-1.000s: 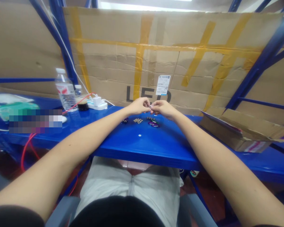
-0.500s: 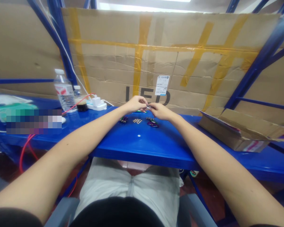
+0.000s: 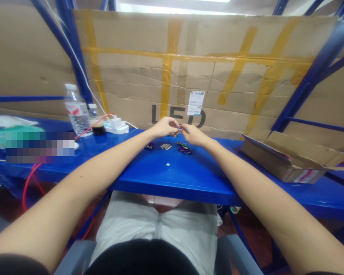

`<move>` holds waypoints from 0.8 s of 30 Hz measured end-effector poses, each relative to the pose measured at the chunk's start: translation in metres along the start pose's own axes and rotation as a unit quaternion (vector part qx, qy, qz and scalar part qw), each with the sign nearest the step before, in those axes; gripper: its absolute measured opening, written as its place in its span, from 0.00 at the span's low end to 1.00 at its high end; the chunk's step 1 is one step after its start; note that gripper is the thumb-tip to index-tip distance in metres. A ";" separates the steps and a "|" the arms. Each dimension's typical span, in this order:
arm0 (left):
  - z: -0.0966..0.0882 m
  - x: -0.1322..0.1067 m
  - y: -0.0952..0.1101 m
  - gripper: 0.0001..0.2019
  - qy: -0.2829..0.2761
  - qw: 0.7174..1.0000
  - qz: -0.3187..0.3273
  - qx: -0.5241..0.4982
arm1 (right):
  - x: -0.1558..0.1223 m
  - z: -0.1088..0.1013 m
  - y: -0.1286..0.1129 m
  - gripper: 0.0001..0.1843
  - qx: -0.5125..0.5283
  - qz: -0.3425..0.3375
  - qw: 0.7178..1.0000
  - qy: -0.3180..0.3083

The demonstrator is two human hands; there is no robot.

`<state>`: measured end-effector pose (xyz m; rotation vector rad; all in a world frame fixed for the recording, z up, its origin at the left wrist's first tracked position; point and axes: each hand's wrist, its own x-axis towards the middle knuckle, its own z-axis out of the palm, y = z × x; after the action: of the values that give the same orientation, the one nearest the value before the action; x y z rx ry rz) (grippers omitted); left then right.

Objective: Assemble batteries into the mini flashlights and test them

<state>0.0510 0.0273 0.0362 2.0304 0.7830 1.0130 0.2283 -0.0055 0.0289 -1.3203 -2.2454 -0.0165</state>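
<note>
My left hand (image 3: 165,126) and my right hand (image 3: 192,134) meet above the far part of the blue table, fingertips pinched together. Between them shows a small shiny metallic piece (image 3: 180,129), too small and blurred to name; both hands appear to grip it. Below lies a cluster of small silver discs (image 3: 166,146). Right of the discs are purple and green metallic pieces (image 3: 185,150) that look like carabiners. Small dark cylinders (image 3: 150,146) lie left, partly behind my left forearm. A single small white disc (image 3: 167,164) sits nearer the front edge.
An open cardboard box (image 3: 286,156) stands at the right. On the left are a water bottle (image 3: 77,110), a smaller bottle with dark liquid (image 3: 97,124) and a white power strip (image 3: 117,126) with cables. A big taped cardboard sheet (image 3: 132,80) rises behind the table (image 3: 177,179).
Both hands stay nearly in place, with the fingers shifting slightly around the small metallic piece. The things on the table have not moved; the view shifts very slightly.
</note>
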 end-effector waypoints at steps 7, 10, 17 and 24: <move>0.007 0.000 -0.001 0.07 0.025 1.000 -0.010 0.004 | 0.000 0.000 -0.006 0.13 0.007 0.006 1.000 0.014; 0.008 0.000 0.000 0.06 0.022 1.000 -0.004 0.003 | 0.000 0.000 -0.007 0.11 0.011 0.014 1.000 0.010; 0.006 0.000 0.002 0.13 0.012 0.999 0.003 0.034 | 0.008 -0.002 0.012 0.13 0.051 0.078 0.994 0.055; 0.003 0.006 -0.021 0.10 0.011 0.985 0.005 0.173 | 0.002 -0.019 0.025 0.10 0.003 0.175 0.984 -0.031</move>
<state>0.0526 0.0426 0.0206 2.3192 1.0186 0.9582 0.2566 0.0041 0.0403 -1.7154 -2.0284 0.1590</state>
